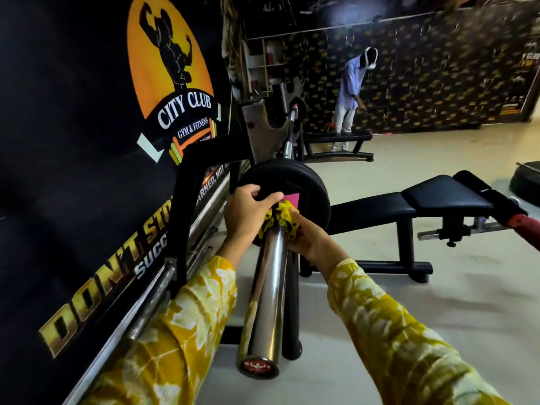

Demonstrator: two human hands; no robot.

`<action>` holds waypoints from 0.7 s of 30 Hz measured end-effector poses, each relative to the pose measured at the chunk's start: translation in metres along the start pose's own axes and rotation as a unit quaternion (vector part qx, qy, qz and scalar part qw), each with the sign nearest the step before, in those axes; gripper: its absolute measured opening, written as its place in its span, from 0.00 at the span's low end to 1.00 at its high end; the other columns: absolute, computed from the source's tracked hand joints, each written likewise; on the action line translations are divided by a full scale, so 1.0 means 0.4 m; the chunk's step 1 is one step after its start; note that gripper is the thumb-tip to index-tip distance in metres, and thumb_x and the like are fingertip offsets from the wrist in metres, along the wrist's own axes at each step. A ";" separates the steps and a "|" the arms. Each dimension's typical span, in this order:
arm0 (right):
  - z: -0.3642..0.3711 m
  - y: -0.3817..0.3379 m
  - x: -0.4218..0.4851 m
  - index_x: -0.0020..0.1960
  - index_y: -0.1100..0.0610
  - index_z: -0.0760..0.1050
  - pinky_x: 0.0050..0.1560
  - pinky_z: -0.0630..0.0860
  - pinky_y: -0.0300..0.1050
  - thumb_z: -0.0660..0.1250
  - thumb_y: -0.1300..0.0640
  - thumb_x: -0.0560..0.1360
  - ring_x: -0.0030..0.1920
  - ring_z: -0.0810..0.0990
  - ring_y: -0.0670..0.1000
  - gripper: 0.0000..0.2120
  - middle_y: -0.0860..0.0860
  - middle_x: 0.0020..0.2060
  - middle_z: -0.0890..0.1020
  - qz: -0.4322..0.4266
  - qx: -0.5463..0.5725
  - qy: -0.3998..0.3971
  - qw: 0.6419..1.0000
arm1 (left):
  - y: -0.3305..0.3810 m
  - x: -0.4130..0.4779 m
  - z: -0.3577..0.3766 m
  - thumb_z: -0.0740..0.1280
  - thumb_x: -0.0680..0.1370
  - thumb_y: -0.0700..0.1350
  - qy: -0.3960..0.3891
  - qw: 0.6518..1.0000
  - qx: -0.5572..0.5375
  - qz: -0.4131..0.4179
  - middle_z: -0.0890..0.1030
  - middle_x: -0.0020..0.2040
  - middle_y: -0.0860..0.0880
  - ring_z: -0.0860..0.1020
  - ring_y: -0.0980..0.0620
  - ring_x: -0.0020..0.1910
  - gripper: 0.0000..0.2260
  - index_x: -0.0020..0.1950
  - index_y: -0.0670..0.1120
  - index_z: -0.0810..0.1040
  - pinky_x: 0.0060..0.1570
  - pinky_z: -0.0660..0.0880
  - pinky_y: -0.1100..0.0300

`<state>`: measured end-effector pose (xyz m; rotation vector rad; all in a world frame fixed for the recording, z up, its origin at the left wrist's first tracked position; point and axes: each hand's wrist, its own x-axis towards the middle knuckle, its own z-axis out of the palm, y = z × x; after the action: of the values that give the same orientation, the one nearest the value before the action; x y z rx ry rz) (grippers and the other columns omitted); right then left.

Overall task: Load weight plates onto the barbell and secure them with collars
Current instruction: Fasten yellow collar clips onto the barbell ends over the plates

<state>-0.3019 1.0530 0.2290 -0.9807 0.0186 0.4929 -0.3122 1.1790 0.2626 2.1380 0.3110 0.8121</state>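
Observation:
A chrome barbell sleeve points toward me, its red end cap low in the middle. A black weight plate with a pink label sits on the sleeve at its far end. A yellow-and-black collar is around the sleeve right against the plate. My left hand grips the collar's left side, thumb lying over the plate's face. My right hand holds the collar's right side from below. Both sleeves are yellow patterned cloth.
A black bench stands to the right of the bar, on a pale floor. The black rack upright and a dark banner wall are at the left. Another plate lies at the far right. A person stands at the far wall.

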 end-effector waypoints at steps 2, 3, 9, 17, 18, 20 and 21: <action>-0.006 -0.003 0.005 0.63 0.66 0.72 0.38 0.82 0.45 0.65 0.53 0.75 0.45 0.81 0.56 0.22 0.63 0.55 0.79 0.005 -0.004 -0.008 1.000 | 0.006 0.006 -0.004 0.72 0.64 0.65 -0.017 0.998 0.039 -0.048 0.82 0.36 0.42 0.80 0.41 0.38 0.26 0.37 0.41 0.79 0.31 0.70 0.57; -0.007 -0.004 0.006 0.63 0.66 0.71 0.38 0.81 0.45 0.64 0.53 0.76 0.45 0.81 0.56 0.21 0.63 0.55 0.78 0.009 -0.003 -0.010 1.000 | 0.006 0.013 -0.004 0.71 0.64 0.67 -0.045 0.994 0.047 -0.085 0.83 0.40 0.40 0.81 0.41 0.42 0.29 0.41 0.40 0.80 0.34 0.73 0.57; 0.001 -0.003 0.007 0.63 0.68 0.70 0.47 0.80 0.51 0.66 0.55 0.75 0.55 0.79 0.62 0.22 0.65 0.60 0.76 0.014 0.009 0.020 1.000 | -0.004 0.037 0.001 0.72 0.66 0.60 -0.143 0.961 -0.081 -0.221 0.80 0.39 0.44 0.81 0.47 0.37 0.25 0.50 0.41 0.76 0.24 0.76 0.61; 0.013 0.015 0.002 0.58 0.67 0.74 0.28 0.79 0.38 0.68 0.53 0.73 0.37 0.80 0.52 0.21 0.57 0.42 0.81 -0.009 -0.016 0.064 0.998 | -0.095 0.066 -0.055 0.71 0.72 0.54 -0.247 0.857 -0.262 -0.369 0.77 0.51 0.37 0.78 0.40 0.50 0.29 0.61 0.33 0.70 0.37 0.77 0.49; 0.012 0.016 0.003 0.59 0.67 0.74 0.29 0.79 0.38 0.68 0.52 0.73 0.38 0.80 0.52 0.21 0.58 0.43 0.81 -0.008 -0.019 0.065 0.998 | -0.098 0.067 -0.054 0.70 0.71 0.56 -0.276 0.841 -0.266 -0.383 0.77 0.49 0.36 0.78 0.39 0.50 0.29 0.59 0.33 0.71 0.37 0.77 0.48; 0.011 0.019 0.004 0.60 0.67 0.74 0.31 0.80 0.39 0.67 0.51 0.73 0.39 0.81 0.52 0.23 0.59 0.47 0.81 -0.010 -0.030 0.062 0.998 | -0.112 0.061 -0.051 0.68 0.71 0.59 -0.324 0.801 -0.302 -0.402 0.78 0.49 0.35 0.79 0.39 0.47 0.30 0.54 0.33 0.72 0.36 0.77 0.46; 0.011 0.020 0.004 0.60 0.67 0.74 0.32 0.80 0.39 0.67 0.50 0.73 0.39 0.81 0.52 0.23 0.59 0.47 0.81 -0.013 -0.035 0.060 0.998 | -0.124 0.058 -0.047 0.68 0.72 0.60 -0.326 0.790 -0.324 -0.405 0.78 0.49 0.35 0.79 0.40 0.46 0.29 0.53 0.33 0.72 0.36 0.77 0.47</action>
<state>-0.3045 1.0607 0.2247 -1.0767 0.0973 0.4130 -0.3042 1.2331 0.2437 1.2903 0.4437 -0.3175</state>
